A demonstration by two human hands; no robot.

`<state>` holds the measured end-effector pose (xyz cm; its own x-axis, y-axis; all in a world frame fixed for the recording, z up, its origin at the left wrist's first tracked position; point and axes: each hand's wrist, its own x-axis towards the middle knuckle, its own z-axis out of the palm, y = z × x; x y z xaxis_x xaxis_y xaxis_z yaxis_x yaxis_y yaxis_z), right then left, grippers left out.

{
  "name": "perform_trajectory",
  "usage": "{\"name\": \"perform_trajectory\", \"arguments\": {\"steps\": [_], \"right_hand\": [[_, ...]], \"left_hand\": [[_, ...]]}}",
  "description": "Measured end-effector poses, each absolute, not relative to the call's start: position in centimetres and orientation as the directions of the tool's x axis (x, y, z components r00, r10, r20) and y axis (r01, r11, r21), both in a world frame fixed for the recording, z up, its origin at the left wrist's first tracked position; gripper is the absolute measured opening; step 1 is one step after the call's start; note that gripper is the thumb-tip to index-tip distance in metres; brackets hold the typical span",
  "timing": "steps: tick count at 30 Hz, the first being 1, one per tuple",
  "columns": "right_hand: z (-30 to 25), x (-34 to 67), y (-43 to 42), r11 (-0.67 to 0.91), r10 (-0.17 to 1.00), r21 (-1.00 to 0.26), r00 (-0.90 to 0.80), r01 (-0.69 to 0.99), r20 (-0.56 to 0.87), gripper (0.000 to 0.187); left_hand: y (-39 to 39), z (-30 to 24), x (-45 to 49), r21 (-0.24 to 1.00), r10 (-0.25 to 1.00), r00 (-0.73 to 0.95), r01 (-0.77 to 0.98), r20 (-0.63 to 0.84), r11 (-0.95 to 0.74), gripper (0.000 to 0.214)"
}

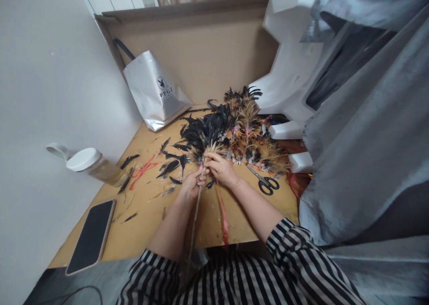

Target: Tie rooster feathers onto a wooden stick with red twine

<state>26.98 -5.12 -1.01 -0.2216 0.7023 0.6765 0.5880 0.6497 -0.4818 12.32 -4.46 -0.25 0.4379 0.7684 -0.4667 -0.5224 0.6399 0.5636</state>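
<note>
A thin stick point(195, 215), its long axis running from the body toward the feathers point(214, 149), is held closed in the left hand point(191, 184), while feathers are pinched at its far tip by the right hand point(221, 169) over the desk point(157, 215).

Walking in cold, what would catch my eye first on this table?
Most striking is the heap of black and tan feathers at the table's middle, with the left hand and right hand pinching a bunch against a thin stick. Black-handled scissors lie just right; a silver bag leans behind.
</note>
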Motion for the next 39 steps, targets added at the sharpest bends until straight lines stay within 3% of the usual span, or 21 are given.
{"name": "perform_trajectory", "arguments": {"steps": [4,8,12,18,22,25,31,39], "right_hand": [[-0.6,26.8,-5.4,0.629,0.707,-0.473,-0.201,0.617,0.678,0.027],[0.6,27.1,-6.5,0.531,0.693,-0.577,0.073,0.621,0.717,0.029],[0.9,26.6,-7.1,0.396,0.756,-0.732,0.256,0.554,0.603,0.015],[-0.9,24.6,-5.6,0.163,0.919,-0.914,0.281,0.372,0.278,0.027],[-1.3,24.2,-4.9,0.054,0.971,-0.998,0.234,0.027,0.059,0.027],[-1.0,24.9,-5.0,-0.015,0.983,-0.966,0.171,-0.259,-0.061,0.029],[-0.5,26.2,-5.3,-0.105,0.994,-0.889,-0.035,-0.446,-0.1,0.033],[-2.2,25.4,-4.7,-0.059,0.997,-0.899,0.011,-0.434,-0.07,0.033]], "left_hand": [[-4.4,-0.3,12.3,0.569,0.782,0.428,-0.536,-0.453,0.623,0.004],[-4.2,-0.4,12.2,0.584,0.81,0.376,-0.563,-0.45,0.586,0.005],[-4.1,-0.5,12.2,0.625,0.839,0.322,-0.562,-0.438,0.542,0.007],[-4.5,-0.4,12.6,0.673,0.86,0.288,-0.537,-0.422,0.51,0.012],[-4.6,-0.3,12.5,0.645,0.837,0.347,-0.533,-0.423,0.548,0.003],[-4.6,-0.1,12.5,0.597,0.804,0.407,-0.539,-0.433,0.594,0.008],[-4.6,-0.1,12.5,0.561,0.779,0.428,-0.54,-0.458,0.627,0.01],[-4.8,0.0,12.6,0.611,0.814,0.402,-0.538,-0.42,0.581,0.008]]}}
